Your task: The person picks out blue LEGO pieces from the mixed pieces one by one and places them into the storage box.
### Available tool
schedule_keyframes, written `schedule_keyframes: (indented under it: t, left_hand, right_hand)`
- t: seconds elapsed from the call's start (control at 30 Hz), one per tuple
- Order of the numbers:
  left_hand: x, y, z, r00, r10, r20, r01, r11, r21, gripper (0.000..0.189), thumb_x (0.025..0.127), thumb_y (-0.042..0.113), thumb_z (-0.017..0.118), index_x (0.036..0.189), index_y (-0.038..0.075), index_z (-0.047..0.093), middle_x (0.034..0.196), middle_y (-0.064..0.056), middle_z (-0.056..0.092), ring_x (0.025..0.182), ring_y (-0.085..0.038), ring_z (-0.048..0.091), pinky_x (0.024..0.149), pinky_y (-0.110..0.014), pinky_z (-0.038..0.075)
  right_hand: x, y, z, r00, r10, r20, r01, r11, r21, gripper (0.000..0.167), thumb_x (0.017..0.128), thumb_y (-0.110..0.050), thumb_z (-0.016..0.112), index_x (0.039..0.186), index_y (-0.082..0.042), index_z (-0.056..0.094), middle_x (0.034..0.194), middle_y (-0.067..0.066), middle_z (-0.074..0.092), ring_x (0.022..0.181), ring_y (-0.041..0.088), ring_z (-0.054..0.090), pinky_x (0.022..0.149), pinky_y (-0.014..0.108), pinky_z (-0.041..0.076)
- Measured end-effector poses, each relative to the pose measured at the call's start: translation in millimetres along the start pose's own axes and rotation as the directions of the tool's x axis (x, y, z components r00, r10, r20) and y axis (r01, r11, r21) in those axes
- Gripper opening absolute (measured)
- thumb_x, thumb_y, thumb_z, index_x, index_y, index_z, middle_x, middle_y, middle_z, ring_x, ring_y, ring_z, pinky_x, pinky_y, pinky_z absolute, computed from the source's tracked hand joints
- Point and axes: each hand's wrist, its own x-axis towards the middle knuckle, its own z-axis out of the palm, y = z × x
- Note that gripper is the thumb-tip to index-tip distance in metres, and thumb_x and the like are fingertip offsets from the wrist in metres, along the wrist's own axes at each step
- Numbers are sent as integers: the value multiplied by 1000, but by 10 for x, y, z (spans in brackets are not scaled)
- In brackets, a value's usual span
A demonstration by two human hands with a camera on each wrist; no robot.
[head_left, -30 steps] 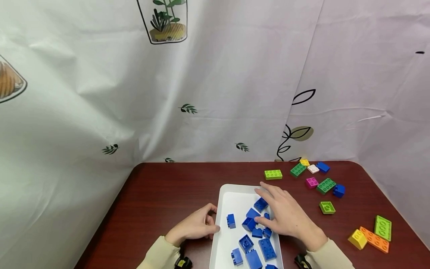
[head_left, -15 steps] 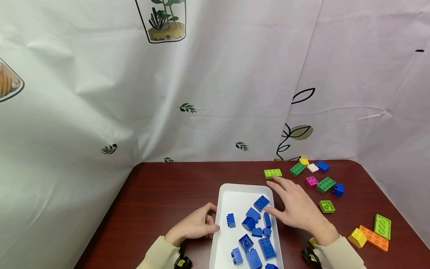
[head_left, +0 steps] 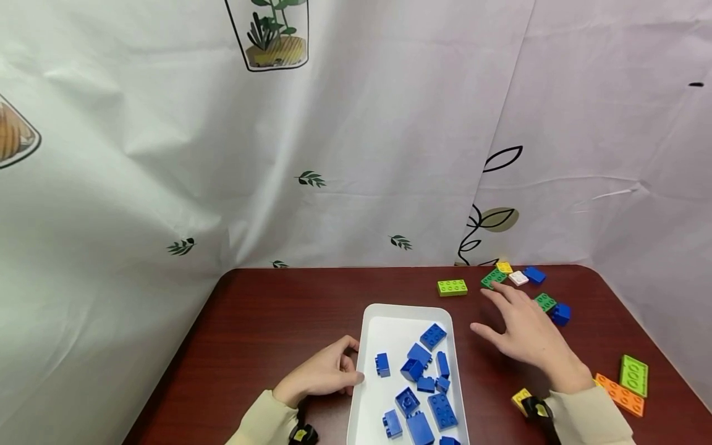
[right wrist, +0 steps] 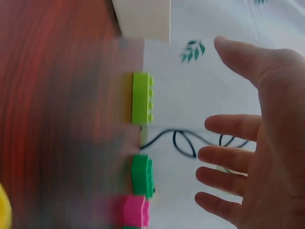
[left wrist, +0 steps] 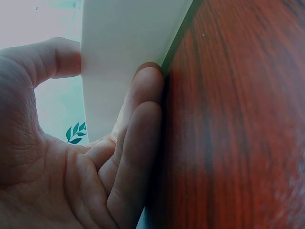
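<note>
A white tray [head_left: 378, 321] with several blue bricks [head_left: 432, 335] in it lies on the table. My left hand [head_left: 325, 369] holds the tray's left side; in the left wrist view the thumb is at the rim and the fingers [left wrist: 143, 133] lie against the outer wall. To the right of the tray my right hand [head_left: 523, 327] hovers over the table, fingers spread and holding nothing. Beyond its fingertips lies a green brick [head_left: 492, 278]. A pink brick [right wrist: 136, 210] shows in the right wrist view but is hidden behind the hand in the head view.
A lime brick [head_left: 452, 288] lies behind the tray. White [head_left: 518, 278], yellow [head_left: 504, 267] and blue bricks [head_left: 535, 274] lie at the back right. Nearer are an orange brick [head_left: 620, 394], a lime plate-like brick [head_left: 634, 376] and a yellow brick [head_left: 520, 400] by the right wrist.
My right hand has moved off the tray to the right, over the table towards the loose coloured bricks. My left hand and the tray have stayed put.
</note>
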Motion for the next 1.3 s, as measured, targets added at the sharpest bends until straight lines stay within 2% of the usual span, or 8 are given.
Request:
schedule_keyframes:
  t: [0.23, 0.37, 0.5, 0.6, 0.77, 1.0, 1.3]
  left_hand:
    - [1, -23, 4, 1000, -9, 0, 9, 1000, -9, 49, 88, 18, 75, 129, 5, 50, 67, 1, 63, 54, -12, 60, 51, -25, 48]
    - [4, -29, 4, 1000, -10, -3, 10, 1000, -9, 49, 89, 18, 75, 129, 5, 50, 67, 1, 62, 54, -12, 60, 51, -25, 48]
    - [4, -26, 2, 1000, -12, -3, 12, 1000, -10, 49, 89, 18, 75, 129, 6, 51, 67, 1, 63, 54, -12, 60, 51, -25, 48]
    - [2, -18, -1, 1000, -12, -1, 12, 1000, -12, 48, 89, 18, 75, 128, 6, 51, 67, 1, 63, 55, -12, 60, 52, -25, 48]
    - [5, -19, -3, 1000, -14, 1, 14, 1000, -8, 48, 89, 18, 75, 129, 6, 51, 67, 1, 63, 55, -13, 60, 52, -25, 48]
    - [8, -23, -2, 1000, -17, 0, 17, 1000, -10, 49, 89, 18, 75, 129, 6, 50, 67, 0, 63, 56, -13, 60, 52, -26, 48]
    - [14, -38, -9, 1000, -21, 5, 21, 1000, 16, 47, 89, 20, 75, 128, 7, 51, 67, 2, 64, 55, -11, 60, 53, -25, 49]
  right_hand:
    - [-44, 267, -34, 996, 79, 33, -79, 997, -1, 79, 91, -56, 71, 141, 4, 57, 146, 31, 50, 130, 53, 49, 104, 72, 41]
    - [-68, 398, -40, 991, 135, 4, -135, 990, -32, 76, 91, -51, 72, 138, 8, 57, 140, 35, 51, 123, 56, 49, 99, 74, 43]
    - [-92, 497, -35, 978, 209, -12, -209, 976, -55, 72, 92, -41, 73, 136, 13, 54, 139, 41, 46, 121, 61, 45, 96, 76, 41]
    - [-117, 548, -28, 965, 260, 8, -259, 964, -58, 68, 93, -34, 71, 136, 15, 51, 140, 44, 42, 123, 63, 41, 96, 77, 39]
    - [-154, 610, -22, 954, 299, 23, -298, 953, -61, 60, 94, -24, 69, 135, 17, 50, 136, 44, 44, 118, 63, 45, 94, 76, 41]
    - [-190, 683, -54, 945, 328, -16, -328, 941, -79, 48, 87, -4, 65, 127, 20, 54, 121, 44, 51, 101, 59, 54, 88, 72, 47]
    - [-251, 800, -64, 917, 398, -4, -398, 916, -45, 47, 79, 2, 64, 123, 18, 58, 118, 43, 51, 99, 59, 52, 84, 71, 47]
